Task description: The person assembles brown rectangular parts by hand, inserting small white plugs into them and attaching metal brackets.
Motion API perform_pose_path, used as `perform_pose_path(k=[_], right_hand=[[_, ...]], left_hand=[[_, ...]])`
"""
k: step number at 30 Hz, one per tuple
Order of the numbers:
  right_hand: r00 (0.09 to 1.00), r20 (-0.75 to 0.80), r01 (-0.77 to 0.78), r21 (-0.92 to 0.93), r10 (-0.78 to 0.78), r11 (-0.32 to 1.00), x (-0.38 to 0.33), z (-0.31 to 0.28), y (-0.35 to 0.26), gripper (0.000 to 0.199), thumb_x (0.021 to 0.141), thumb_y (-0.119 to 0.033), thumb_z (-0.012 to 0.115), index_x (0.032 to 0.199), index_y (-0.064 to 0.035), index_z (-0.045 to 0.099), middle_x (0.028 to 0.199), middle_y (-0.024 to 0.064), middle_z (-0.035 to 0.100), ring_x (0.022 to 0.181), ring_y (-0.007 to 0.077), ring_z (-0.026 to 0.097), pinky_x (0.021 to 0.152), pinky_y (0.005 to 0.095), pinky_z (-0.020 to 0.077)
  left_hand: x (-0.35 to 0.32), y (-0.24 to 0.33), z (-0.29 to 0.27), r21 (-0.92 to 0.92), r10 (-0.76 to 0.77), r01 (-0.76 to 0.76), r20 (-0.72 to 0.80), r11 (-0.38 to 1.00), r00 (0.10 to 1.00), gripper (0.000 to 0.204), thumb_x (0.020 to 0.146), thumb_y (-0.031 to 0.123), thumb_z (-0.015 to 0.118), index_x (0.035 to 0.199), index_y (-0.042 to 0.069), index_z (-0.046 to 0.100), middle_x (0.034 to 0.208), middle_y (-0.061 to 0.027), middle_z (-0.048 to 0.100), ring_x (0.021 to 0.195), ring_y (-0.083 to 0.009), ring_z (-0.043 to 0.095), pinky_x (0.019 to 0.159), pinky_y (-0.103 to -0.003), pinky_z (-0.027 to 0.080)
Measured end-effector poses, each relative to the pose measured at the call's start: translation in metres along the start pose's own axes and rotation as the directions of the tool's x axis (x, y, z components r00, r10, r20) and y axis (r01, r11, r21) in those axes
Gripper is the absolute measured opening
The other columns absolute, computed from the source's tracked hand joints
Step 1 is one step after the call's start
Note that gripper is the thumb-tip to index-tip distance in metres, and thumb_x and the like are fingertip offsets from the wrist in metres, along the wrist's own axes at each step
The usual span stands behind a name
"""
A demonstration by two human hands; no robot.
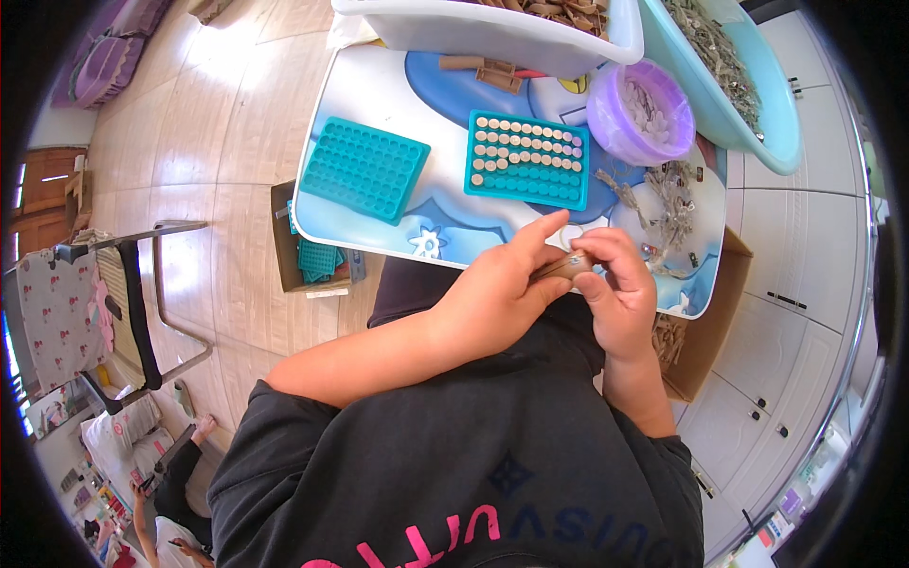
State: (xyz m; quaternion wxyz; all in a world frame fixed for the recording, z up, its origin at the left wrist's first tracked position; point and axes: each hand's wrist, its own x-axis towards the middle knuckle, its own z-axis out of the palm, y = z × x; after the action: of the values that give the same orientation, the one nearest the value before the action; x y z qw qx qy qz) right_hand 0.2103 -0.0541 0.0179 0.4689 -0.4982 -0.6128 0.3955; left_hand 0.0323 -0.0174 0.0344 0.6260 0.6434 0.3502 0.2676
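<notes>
Close to the table's near edge, my left hand (507, 286) and my right hand (622, 284) meet with bent fingers. Between them they pinch a small brown piece (566, 268), partly covered by the fingers; its exact kind I cannot make out. My left index finger points up and away from it. Just beyond stands a teal tray (471, 194) with round pockets, its far rows filled with small pale discs (526, 142) and one disc in a nearer row. Left of it lies a second teal tray (365, 170) with bare pockets.
A purple bowl (598, 114) holds whitish pieces. Beyond are a white tub (473, 36) of brown strips and a light blue tub (781, 128) of grey-green bundles. Similar bundles (670, 213) lie at the table's right. Cardboard boxes (284, 237) flank the table; another person (175, 492) is at lower left.
</notes>
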Motion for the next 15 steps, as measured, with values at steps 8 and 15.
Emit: perform_pose_path(k=[8,15], right_hand=[[0.980,-0.114,-0.091,0.481,0.165,0.872,-0.011,0.009,-0.001,0.027,0.088,-0.015,0.061,0.107,0.0018,0.051,0.093,0.0029,0.056,0.083,0.0075,0.049,0.076,0.0223,0.0395],[0.963,-0.129,-0.168,0.401,0.237,0.900,-0.004,0.009,-0.001,0.025,0.089,-0.016,0.059,0.105,0.0021,0.053,0.088,0.0033,0.057,0.078,0.0082,0.051,0.071,0.0238,0.0417]], left_hand=[[-0.002,-0.002,0.006,-0.207,-0.110,0.082,-0.131,0.975,0.985,0.016,0.086,0.006,0.060,0.100,-0.001,0.059,0.083,-0.0093,0.064,0.073,-0.0132,0.059,0.066,-0.027,0.048],[0.008,-0.006,-0.003,-0.261,-0.174,0.178,0.038,0.949,0.984,0.023,0.091,0.013,0.056,0.107,-0.002,0.052,0.090,-0.0065,0.062,0.077,-0.0089,0.058,0.069,-0.023,0.049]])
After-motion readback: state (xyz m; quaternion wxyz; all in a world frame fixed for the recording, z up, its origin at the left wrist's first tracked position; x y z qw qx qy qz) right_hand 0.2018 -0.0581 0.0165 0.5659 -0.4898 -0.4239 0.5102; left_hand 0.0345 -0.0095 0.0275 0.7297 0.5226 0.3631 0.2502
